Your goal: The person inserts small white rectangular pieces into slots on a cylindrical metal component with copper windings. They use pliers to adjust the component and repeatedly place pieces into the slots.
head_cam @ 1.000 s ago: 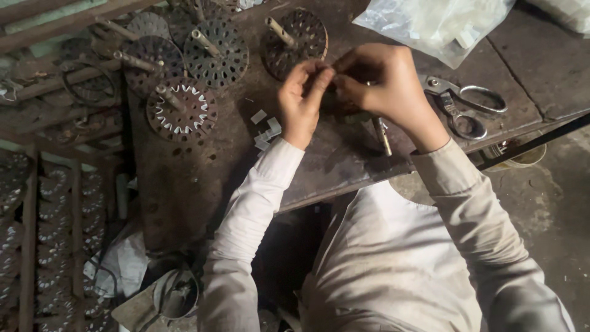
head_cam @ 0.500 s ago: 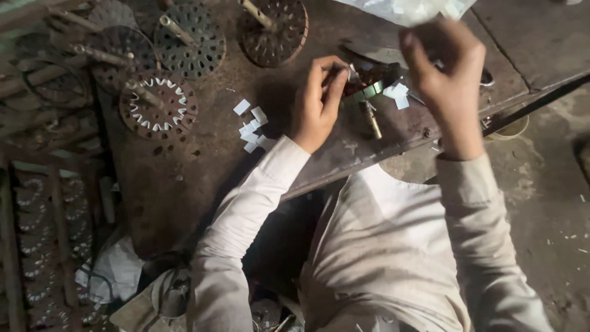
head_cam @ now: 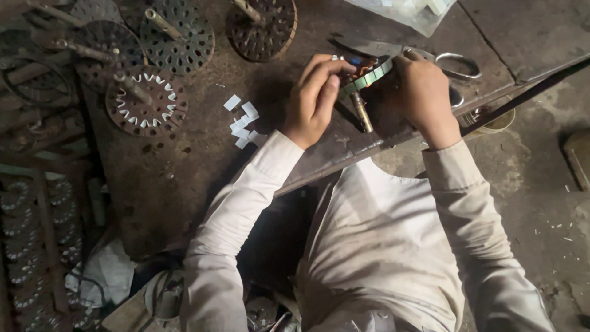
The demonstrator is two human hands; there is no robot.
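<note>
My left hand point(head_cam: 316, 98) and my right hand point(head_cam: 424, 92) both grip a round slotted metal core point(head_cam: 367, 79) with pale green-white strips in its slots, tilted on edge over the dark workbench point(head_cam: 184, 184). Its short shaft point(head_cam: 361, 112) points down toward me between the hands. My left fingers pinch the core's left rim, my right hand wraps its right side. Much of the core is hidden by the hands.
Small white paper strips point(head_cam: 243, 123) lie left of my left hand. Several slotted discs on shafts point(head_cam: 147, 101) stand at the bench's far left. Scissors point(head_cam: 452, 67) lie behind my right hand, a clear plastic bag point(head_cam: 412, 12) beyond. More discs are stacked on the floor point(head_cam: 37, 246).
My right hand, which was raised toward the plastic bag half a second ago, has come back down onto the core. The left hand has stayed on the core.
</note>
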